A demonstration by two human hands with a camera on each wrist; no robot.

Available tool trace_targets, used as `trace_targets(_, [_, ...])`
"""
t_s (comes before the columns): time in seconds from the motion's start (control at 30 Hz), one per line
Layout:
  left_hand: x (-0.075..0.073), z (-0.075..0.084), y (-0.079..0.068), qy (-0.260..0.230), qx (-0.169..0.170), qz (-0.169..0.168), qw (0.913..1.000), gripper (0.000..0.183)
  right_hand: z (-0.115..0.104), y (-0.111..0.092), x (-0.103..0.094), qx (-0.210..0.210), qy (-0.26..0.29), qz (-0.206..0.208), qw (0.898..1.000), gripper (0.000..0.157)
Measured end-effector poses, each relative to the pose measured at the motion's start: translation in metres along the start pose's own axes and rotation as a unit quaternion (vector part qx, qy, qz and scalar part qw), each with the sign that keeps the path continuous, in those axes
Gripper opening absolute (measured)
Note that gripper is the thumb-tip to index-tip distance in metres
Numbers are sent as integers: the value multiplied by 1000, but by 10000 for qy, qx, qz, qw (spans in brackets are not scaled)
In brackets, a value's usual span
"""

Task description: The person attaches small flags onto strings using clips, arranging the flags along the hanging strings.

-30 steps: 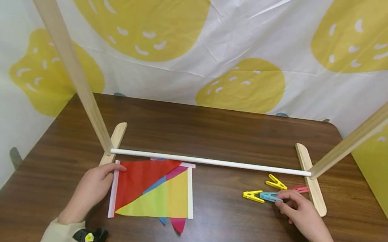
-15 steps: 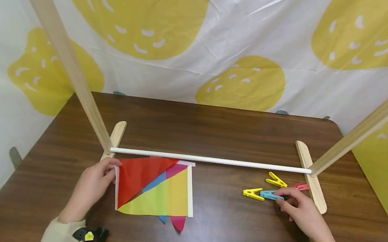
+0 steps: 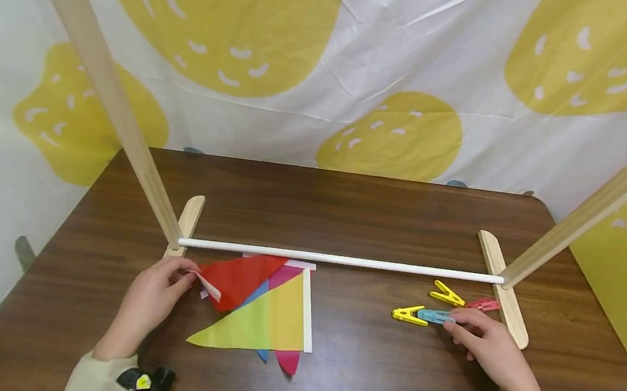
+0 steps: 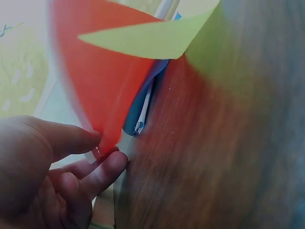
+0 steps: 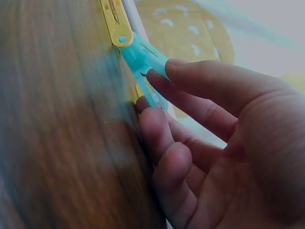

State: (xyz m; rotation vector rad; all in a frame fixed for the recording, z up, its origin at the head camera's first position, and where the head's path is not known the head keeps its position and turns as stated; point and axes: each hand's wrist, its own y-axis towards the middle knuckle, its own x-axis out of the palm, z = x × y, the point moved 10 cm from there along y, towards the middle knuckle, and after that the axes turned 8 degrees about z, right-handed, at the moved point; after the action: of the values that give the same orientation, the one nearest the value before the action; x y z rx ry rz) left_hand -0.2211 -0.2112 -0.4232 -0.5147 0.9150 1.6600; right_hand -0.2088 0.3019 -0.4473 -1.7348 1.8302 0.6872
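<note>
My left hand [image 3: 153,296] pinches the white-banded corner of a red pennant flag [image 3: 246,278] between thumb and fingertips. In the left wrist view the flag [image 4: 102,62] hangs up and away from those fingers. Under it lie a yellow-green pennant [image 3: 270,319] with a white band, and a magenta pennant [image 3: 287,361] and a blue pennant [image 3: 263,355], both mostly hidden. Over on the right, my right hand [image 3: 493,351] holds a light blue clothespin [image 3: 434,316] by its handle end, thumb on one arm and fingers at the other. Its front end meets a yellow clothespin [image 3: 409,314].
Behind the flags a white rod [image 3: 341,260] runs between two wooden posts, the left post [image 3: 110,95] and the right post [image 3: 591,208], on flat wooden feet. A second yellow clothespin [image 3: 447,293] and a red clothespin [image 3: 484,304] lie by the right foot. A lemon-patterned curtain [image 3: 275,126] backs the brown table [image 3: 362,382].
My left hand has gone from touching the red pennant's banded edge to pinching its corner; that edge has lifted and folded toward the right. The blue clothespin has turned slightly in my right hand.
</note>
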Motion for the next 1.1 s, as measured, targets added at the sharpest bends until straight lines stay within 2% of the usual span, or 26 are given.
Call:
trace_targets(0.2, [2,-6,-1,-11,-419,-203,9989,15,-2,-2,0,-94,67,23,9999,29])
trace_targets(0.47, [2,-7,-1,36,-480,-229,9986,14,2,-2,1,12,25,-51,10000,32])
trace_targets(0.67, [-2,-4,1,-179,-266,92,9994,11,0,-2,-2,-20,172,99,9998,29])
trace_targets(0.9, [-4,-13,0,-768,-813,147,9936,18,-4,-1,-6,-183,369,322,9986,27])
trace_targets(1.1, [-10,-15,0,-894,-851,454,9913,21,-3,0,-13,-133,686,741,9948,26])
